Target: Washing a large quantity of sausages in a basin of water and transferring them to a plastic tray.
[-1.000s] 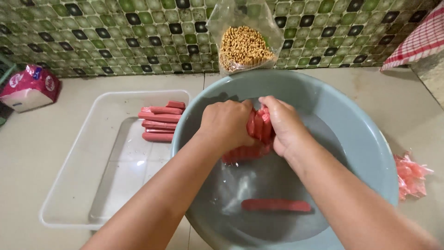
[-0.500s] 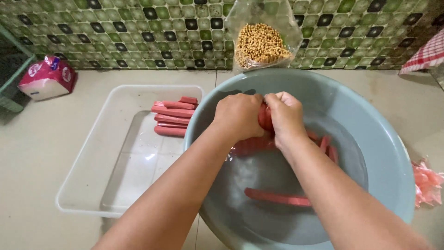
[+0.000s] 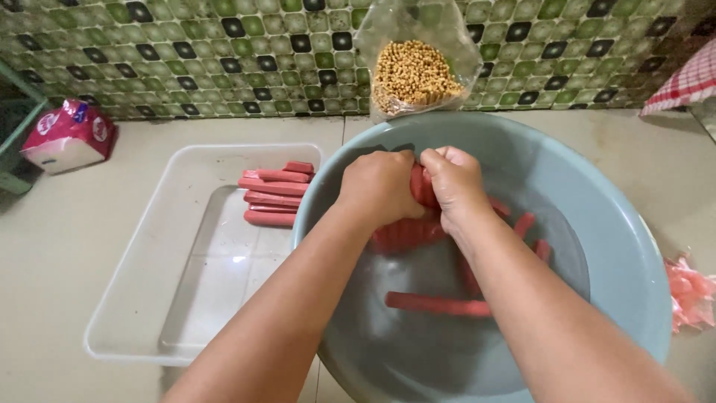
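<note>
Both fists are closed around one red sausage (image 3: 422, 186), the left hand (image 3: 379, 186) and right hand (image 3: 453, 181) touching knuckle to knuckle above the water in the grey-blue basin (image 3: 619, 246). Wet and smooth-skinned, it looks slippery, soft and easily snapped; a grip near each end seems safest. More sausages (image 3: 436, 304) lie submerged below. Left of the basin, a clear plastic tray (image 3: 149, 298) holds a row of sausages (image 3: 274, 195) on the worktop (image 3: 67, 246).
</note>
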